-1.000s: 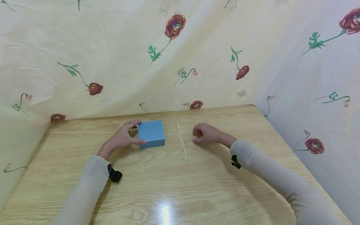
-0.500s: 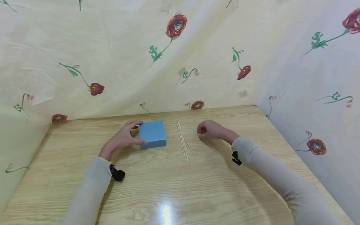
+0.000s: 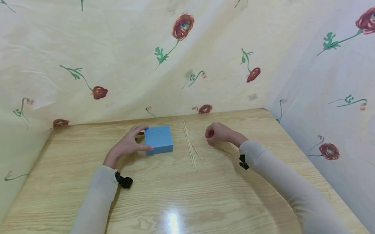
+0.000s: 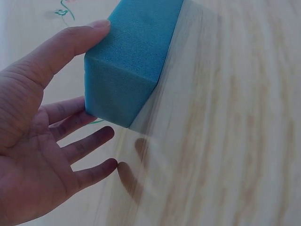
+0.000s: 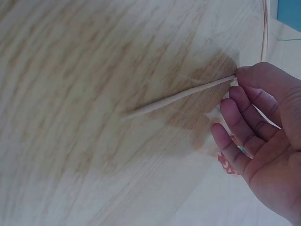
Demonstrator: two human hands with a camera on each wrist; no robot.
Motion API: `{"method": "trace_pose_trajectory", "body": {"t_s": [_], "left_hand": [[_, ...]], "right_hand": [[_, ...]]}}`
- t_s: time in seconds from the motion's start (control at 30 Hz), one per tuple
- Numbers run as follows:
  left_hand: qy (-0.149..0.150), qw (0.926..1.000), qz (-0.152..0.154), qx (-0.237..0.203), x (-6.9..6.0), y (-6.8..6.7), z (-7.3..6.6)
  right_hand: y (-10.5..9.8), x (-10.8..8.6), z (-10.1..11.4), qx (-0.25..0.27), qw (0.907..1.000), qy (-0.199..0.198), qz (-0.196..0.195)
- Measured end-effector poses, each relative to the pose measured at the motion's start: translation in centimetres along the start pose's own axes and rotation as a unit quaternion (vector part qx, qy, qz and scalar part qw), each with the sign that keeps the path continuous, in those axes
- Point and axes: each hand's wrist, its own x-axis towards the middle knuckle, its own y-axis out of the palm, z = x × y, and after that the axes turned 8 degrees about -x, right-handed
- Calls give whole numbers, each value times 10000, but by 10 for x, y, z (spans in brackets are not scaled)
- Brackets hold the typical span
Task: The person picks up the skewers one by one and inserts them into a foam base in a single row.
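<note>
A blue foam block (image 3: 158,138) with rows of small holes in its top lies on the table; the left hand (image 3: 128,142) grips its left side between thumb and fingers. In the left wrist view the thumb of the left hand (image 4: 47,108) presses one face of the block (image 4: 134,42), fingertips at the opposite side. The right hand (image 3: 221,133) pinches a thin wooden stick (image 3: 224,149), which slants down to the right. In the right wrist view the stick (image 5: 181,95) extends from the thumb and index fingertips of the right hand (image 5: 268,127).
Several thin sticks (image 3: 190,149) lie loosely crossed on the wooden table (image 3: 148,206), between the block and the right hand. A flowered cloth (image 3: 131,55) hangs behind the table and along its sides.
The right hand has moved slightly right, away from the loose sticks, and the pinched stick now shows more clearly on both sides of the fingers. The left hand stays on the block.
</note>
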Motion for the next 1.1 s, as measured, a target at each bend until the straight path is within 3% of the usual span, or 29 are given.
{"method": "trace_pose_trajectory", "body": {"t_s": [0.6,1.1], "left_hand": [[49,9999,18,127,0,2,-3],[133,9997,18,213,1,3,1]], "right_hand": [[0,7,2,-270,9993,243,113],[4,6,5,-359,9990,267,-92]]}}
